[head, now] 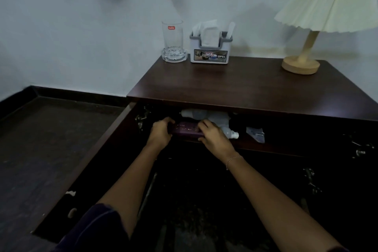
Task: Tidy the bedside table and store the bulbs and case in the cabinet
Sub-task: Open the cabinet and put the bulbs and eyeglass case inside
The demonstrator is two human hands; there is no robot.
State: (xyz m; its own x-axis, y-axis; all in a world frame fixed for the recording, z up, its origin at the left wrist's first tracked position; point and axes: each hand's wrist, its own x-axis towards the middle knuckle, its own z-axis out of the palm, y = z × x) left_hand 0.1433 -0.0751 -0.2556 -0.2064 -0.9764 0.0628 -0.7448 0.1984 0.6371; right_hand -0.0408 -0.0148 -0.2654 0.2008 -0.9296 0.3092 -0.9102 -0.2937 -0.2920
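Below, inside the open cabinet under the dark wooden desk, I hold a purple case with both hands. My left hand has its grip clenched around the case's left end, and my right hand grasps the right end, fingers curled over its top edge. The case lies lengthwise along the front edge of the upper shelf, near the shelf's left side. Just behind it on the same shelf, white bulbs lie in a loose cluster, one poking out to the right of my right hand with its base toward the shelf's right end. A crumpled piece of clear wrapping sits further right on that shelf, apart from the bulbs. A thin bracelet circles my right wrist. The cabinet door stands swung open at the left. On the desk's back left corner stands a clear glass set in a glass ashtray, with a grey-and-white organizer of sachets just beside it. At the back right corner stands a lamp with a pleated cream shade.
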